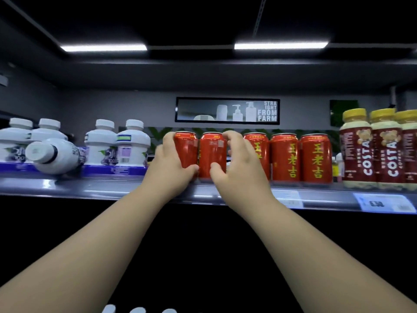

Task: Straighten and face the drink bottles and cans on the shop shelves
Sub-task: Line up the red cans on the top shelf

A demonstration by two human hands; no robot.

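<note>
shelf (90,188): 1 level in view, all drinks on it
red cans (316,157): 5 upright in a row, mid-shelf
facing: right 3 show yellow characters; left 2 show small print
L hand (171,159): fingers clamped round leftmost can (188,150)
R hand (239,163): fingers clamped round 2nd can (213,154), partly hides 3rd
white bottles (100,141): 5, left of cans; 4 upright + 1 tipped bottle (54,154), cap twd camera
Costa bottles (356,150): 3, right of cans, yellow caps, labels fwd
price tags (383,203): 2 on shelf lip
</note>
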